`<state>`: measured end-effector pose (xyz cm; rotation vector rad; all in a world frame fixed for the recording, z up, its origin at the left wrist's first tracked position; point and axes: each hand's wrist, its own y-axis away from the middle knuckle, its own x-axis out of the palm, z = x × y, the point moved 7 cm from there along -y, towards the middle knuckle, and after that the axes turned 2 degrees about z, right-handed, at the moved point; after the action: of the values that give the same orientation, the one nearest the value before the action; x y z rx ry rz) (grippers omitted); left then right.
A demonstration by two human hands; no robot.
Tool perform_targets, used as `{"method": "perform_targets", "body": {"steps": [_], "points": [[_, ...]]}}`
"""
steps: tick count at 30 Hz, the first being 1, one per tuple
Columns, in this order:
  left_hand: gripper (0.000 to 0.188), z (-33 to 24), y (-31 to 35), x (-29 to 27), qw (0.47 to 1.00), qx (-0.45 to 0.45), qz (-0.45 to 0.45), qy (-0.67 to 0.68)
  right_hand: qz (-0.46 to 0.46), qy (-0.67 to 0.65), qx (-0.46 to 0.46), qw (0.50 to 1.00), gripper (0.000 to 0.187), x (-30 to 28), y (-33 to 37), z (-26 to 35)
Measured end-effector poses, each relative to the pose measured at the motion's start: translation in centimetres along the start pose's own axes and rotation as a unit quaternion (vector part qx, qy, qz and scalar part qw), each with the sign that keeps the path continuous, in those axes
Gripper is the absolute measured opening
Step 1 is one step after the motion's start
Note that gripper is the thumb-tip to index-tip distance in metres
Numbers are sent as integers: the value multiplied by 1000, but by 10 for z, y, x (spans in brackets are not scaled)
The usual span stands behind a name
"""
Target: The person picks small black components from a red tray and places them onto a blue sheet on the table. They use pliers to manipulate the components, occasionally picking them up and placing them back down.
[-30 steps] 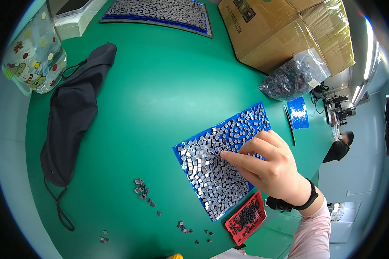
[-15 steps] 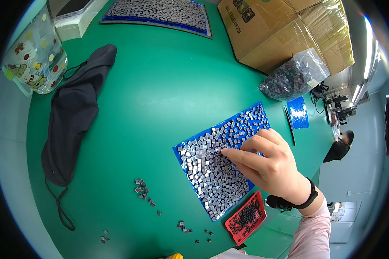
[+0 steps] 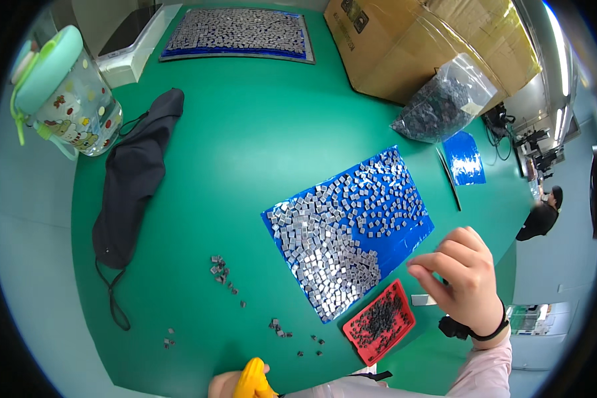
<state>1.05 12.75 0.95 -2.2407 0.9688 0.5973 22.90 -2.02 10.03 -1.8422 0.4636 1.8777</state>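
My right hand (image 3: 461,275) hovers off the lower right edge of a blue sheet (image 3: 408,244), above a red tray (image 3: 410,322) of small black pieces. Its thumb and forefinger are pinched together; anything between them is too small to make out. Many small silvery square pieces (image 3: 312,232) cover the sheet, dense at the left, sparser toward the upper right. At the lower edge, my left hand (image 3: 224,385), partly cut off, is closed around a yellow thing (image 3: 253,379) whose kind I cannot tell.
Loose dark pieces (image 3: 220,270) lie left of the sheet. Tweezers (image 3: 448,178), a blue film piece (image 3: 465,159), a clear bag (image 3: 441,106) of dark pieces and a cardboard box (image 3: 404,53) stand right. Beyond are a filled panel (image 3: 239,58), a black pouch (image 3: 136,179) and a bottle (image 3: 79,99).
My right hand has left the silvery pieces on the sheet, moving right and toward me. More of my left hand and the yellow thing shows. The whole view has shifted slightly.
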Motion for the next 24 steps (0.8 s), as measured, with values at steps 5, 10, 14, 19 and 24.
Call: {"method": "perform_targets", "body": {"steps": [5, 10, 14, 19, 24], "points": [[14, -15, -16, 0, 997, -7, -49, -62, 29, -2, 67, 997, 21, -6, 68, -26], [25, 6, -14, 16, 991, -134, 9, -13, 49, -93, 183, 978, 41, 23, 129, -43], [28, 4, -24, 11, 974, -223, 23, 35, -36, -133, 201, 970, 50, 42, 154, -47], [26, 1, -35, 10, 979, -196, 42, 28, -114, -147, 175, 967, 38, 52, 161, -49], [21, -8, -45, 20, 982, -178, 64, 11, -147, -170, 198, 954, 33, 56, 165, -55]]}}
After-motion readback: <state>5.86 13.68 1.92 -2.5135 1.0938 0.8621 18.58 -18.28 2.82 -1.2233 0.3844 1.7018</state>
